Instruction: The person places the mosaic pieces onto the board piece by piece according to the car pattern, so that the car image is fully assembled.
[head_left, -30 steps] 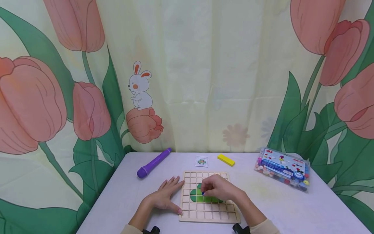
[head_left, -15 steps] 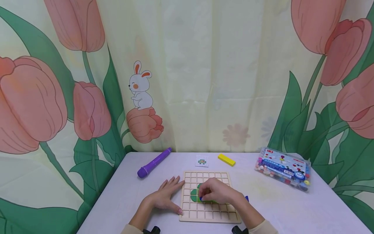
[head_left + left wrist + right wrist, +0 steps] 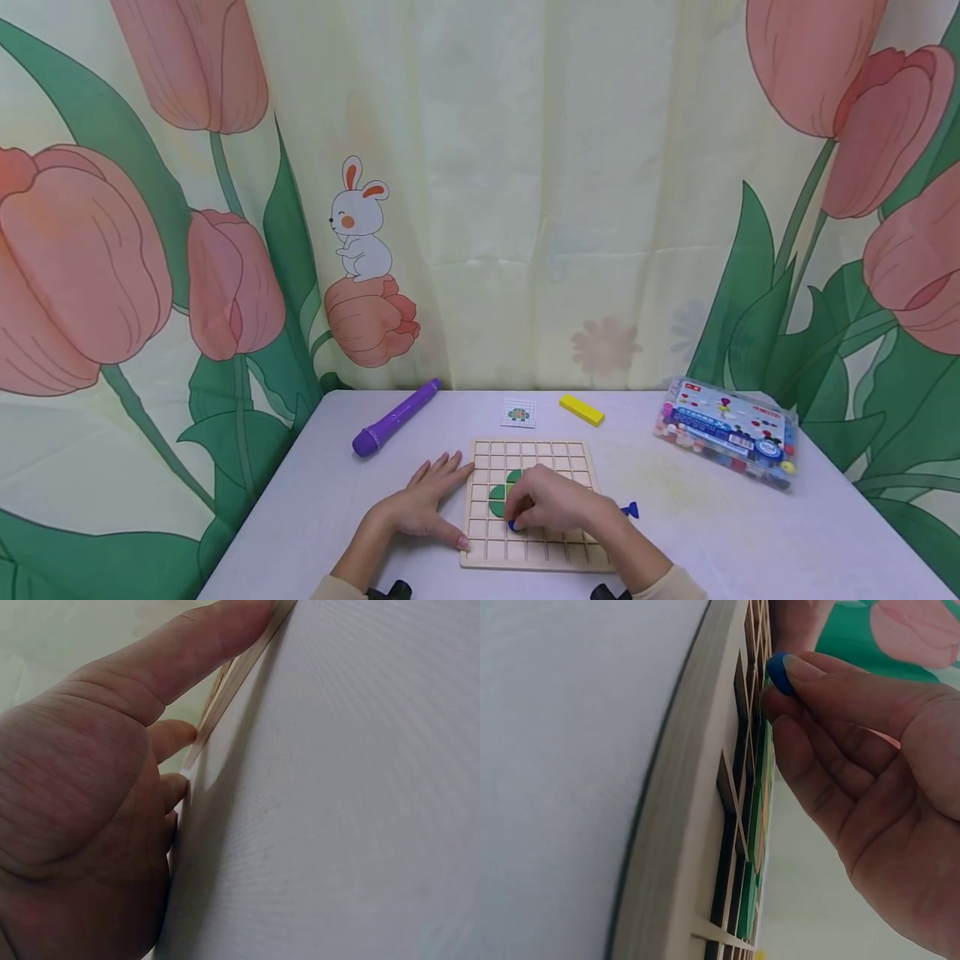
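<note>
A wooden grid board (image 3: 487, 550) lies on the table, with green pieces (image 3: 498, 501) set in its cells. Along its left edge my left hand (image 3: 423, 507) is spread, thumb and fingertips touching the rim; the left wrist view shows the thumb (image 3: 217, 637) against the side. My right hand (image 3: 553, 500) is over the board and pinches a small blue piece (image 3: 778, 673) between thumb and fingers, just at the grid's surface left of centre. That hand hides much of the green shape. Right of the board, partly behind my right wrist, lie small blue pieces (image 3: 632, 509).
Behind the board lie a small picture card (image 3: 518, 413) and a yellow block (image 3: 581, 410). A purple microphone-shaped object (image 3: 393, 419) lies back left. A clear plastic box (image 3: 726, 432) of colourful pieces stands at the right. A printed curtain (image 3: 487, 208) hangs behind the table.
My right hand has moved left and nearer over the board with the blue piece. Blue pieces right of the board have come into view from behind that wrist. My left hand stays put.
</note>
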A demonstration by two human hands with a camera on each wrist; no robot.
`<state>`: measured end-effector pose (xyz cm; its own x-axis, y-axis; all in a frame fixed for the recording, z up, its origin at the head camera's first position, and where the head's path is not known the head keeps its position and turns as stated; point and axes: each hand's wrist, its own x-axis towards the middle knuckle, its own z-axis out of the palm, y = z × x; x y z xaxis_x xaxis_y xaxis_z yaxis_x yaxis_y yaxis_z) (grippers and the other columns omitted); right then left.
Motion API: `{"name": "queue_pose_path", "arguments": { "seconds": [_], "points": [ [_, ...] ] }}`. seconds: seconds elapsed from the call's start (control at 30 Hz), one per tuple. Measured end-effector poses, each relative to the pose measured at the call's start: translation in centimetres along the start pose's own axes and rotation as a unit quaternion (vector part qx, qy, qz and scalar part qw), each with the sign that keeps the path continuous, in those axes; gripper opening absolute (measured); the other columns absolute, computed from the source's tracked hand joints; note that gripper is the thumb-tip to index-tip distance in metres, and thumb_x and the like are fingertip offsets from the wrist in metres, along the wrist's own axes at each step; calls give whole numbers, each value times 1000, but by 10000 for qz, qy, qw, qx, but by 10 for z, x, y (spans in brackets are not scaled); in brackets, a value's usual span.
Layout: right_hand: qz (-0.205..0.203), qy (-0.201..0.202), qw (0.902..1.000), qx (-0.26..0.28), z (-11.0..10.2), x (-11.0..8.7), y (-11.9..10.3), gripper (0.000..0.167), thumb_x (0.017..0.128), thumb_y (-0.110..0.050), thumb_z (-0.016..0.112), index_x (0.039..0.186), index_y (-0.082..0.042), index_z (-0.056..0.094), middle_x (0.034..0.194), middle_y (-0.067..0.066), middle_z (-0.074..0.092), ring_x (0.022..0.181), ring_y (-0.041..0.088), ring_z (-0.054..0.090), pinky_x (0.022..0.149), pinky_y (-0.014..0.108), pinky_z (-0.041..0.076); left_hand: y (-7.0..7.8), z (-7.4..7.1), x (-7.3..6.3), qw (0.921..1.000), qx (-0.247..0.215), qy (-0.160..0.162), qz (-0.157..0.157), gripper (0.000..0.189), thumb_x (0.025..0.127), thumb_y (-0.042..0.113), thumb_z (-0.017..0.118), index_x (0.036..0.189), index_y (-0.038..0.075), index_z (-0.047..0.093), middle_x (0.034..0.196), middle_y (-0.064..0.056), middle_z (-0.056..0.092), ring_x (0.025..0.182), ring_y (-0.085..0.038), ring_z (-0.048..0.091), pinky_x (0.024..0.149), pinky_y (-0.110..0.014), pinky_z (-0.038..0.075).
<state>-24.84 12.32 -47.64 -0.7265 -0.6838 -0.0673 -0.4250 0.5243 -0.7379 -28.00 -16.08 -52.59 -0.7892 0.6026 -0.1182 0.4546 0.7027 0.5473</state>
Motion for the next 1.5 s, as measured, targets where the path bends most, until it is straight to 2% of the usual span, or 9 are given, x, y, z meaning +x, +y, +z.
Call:
{"name": "queue_pose_path", "arguments": {
  "seconds": [0.27, 0.43, 0.77, 0.93, 1.17, 1.5],
  "points": [
    [-40, 19, 9996, -267, 4, 1, -3, 16, 88, 0, 79, 89, -16, 83, 83, -6, 75, 73, 0, 58, 70, 18, 54, -2, 0, 1, 10000, -22, 6, 9, 121, 70, 74, 82, 167, 27, 26, 176, -9, 13, 164, -34, 2, 129, -63, -1],
    [-52, -27, 9993, -364, 7, 2, -4, 17, 87, -1, 80, 84, -17, 82, 79, -11, 73, 72, -2, 58, 70, 17, 54, -3, 0, 1, 10000, -16, 17, 6, 121, 70, 73, 82, 167, 27, 26, 176, -9, 13, 164, -35, 2, 129, -63, -1],
    [29, -14, 9972, -743, 8, 1, -7, 16, 88, -4, 80, 85, -20, 82, 77, -16, 71, 72, -3, 56, 70, 17, 53, -1, -1, -1, 9999, -83, -16, 75, 122, 70, 75, 82, 167, 25, 26, 176, -15, 12, 163, -40, 1, 128, -66, -2],
    [-50, 0, 9952, -974, 8, 1, -9, 15, 87, -5, 82, 85, -20, 82, 77, -16, 70, 72, -4, 55, 69, 16, 52, -1, -1, -1, 10000, -67, -20, 36, 121, 71, 72, 83, 167, 25, 26, 176, -13, 12, 163, -38, 1, 128, -65, -2],
    [-47, -52, 9957, -918, 8, 0, -9, 17, 86, -2, 82, 88, -19, 83, 79, -14, 73, 70, -4, 56, 67, 16, 53, -3, -1, 1, 9999, -51, -59, -103, 121, 70, 73, 82, 167, 30, 25, 177, -7, 11, 164, -33, 0, 129, -63, -3],
    [-43, -56, 9953, -964, 8, -1, -6, 16, 86, -4, 83, 90, -20, 83, 81, -13, 74, 70, -5, 57, 67, 16, 54, -4, 0, 3, 9999, -62, -58, -86, 121, 70, 72, 83, 167, 29, 25, 176, -8, 12, 164, -34, 1, 129, -63, -2]
  ]
}}
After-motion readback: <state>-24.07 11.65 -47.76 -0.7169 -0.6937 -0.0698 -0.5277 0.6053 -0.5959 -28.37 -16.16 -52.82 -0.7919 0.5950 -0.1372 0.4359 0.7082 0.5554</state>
